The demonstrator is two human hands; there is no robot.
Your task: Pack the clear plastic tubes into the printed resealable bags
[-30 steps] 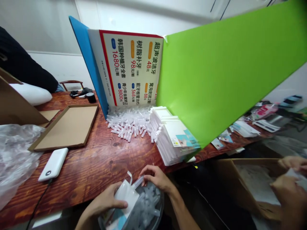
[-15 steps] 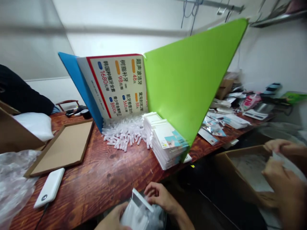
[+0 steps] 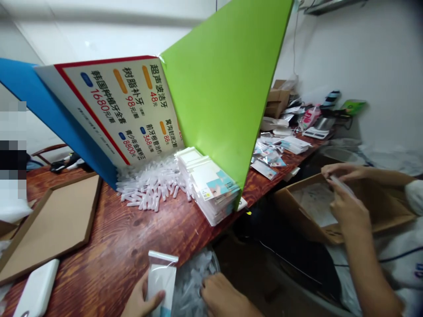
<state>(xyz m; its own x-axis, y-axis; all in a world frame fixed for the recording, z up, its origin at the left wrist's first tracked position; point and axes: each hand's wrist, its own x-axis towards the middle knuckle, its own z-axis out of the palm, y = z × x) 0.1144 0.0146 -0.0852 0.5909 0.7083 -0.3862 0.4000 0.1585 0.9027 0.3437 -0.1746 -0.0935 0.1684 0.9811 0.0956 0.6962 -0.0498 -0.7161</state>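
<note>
Left hand (image 3: 140,299), fingers pinching packet (image 3: 162,279) (best kept steady, mouth up), by counter's (image 3: 132,240) near edge; right hand (image 3: 226,297) at plastic pieces (image 3: 187,288), fingers' hold indeterminable.

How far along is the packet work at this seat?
Likely done: the stack of packets by the green panel, though I can't tell if all are filled. In hand: left hand holds a clear packet; right hand is at the tub of small plastic pieces. Left, probably: that packet, plus loose pieces in the tub and the pile. No total visible.
</note>
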